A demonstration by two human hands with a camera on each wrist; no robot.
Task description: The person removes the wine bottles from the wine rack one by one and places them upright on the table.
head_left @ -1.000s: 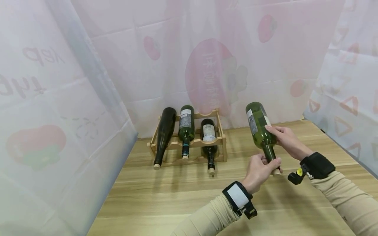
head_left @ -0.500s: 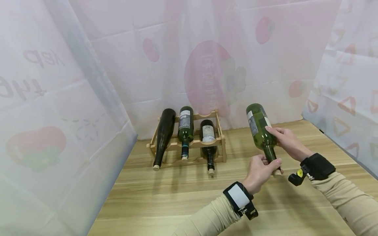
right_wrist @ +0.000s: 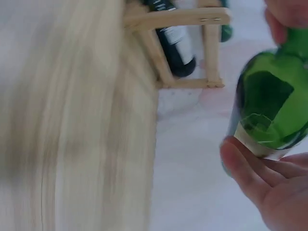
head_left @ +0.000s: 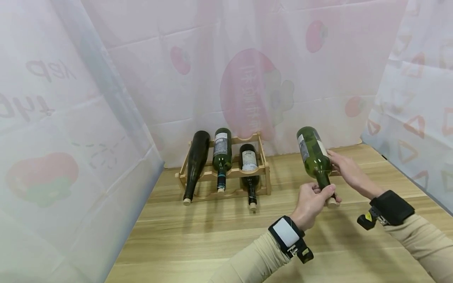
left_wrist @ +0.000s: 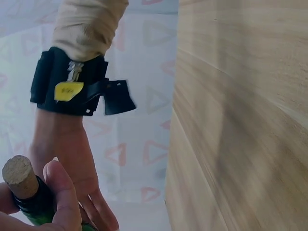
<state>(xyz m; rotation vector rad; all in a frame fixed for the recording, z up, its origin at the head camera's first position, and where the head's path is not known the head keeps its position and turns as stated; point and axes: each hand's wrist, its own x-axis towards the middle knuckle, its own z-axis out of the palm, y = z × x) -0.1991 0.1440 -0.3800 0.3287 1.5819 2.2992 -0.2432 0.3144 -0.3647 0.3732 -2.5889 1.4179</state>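
Observation:
A green wine bottle (head_left: 311, 153) with pale labels is held tilted above the right part of the table, base away and cork toward the person. My left hand (head_left: 311, 204) grips its neck, thumb across the top; the cork (left_wrist: 21, 175) pokes out beside that thumb in the left wrist view. My right hand (head_left: 348, 169) lies along the right side of the bottle's body. In the right wrist view its fairly straight fingers (right_wrist: 245, 168) touch the label from below.
Left of the hands stands a wooden wine rack (head_left: 267, 179). It carries a dark bottle (head_left: 198, 153), a green bottle (head_left: 222, 151) and, lower down, a labelled dark bottle (head_left: 249, 159). Printed curtains (head_left: 198, 90) close in the wooden table (head_left: 177, 243) at back and sides.
My right hand has slid outward to the right, its thumb off the top of the bottle's body. The bottle has shifted slightly right, its neck end a little up. My left hand keeps its grip.

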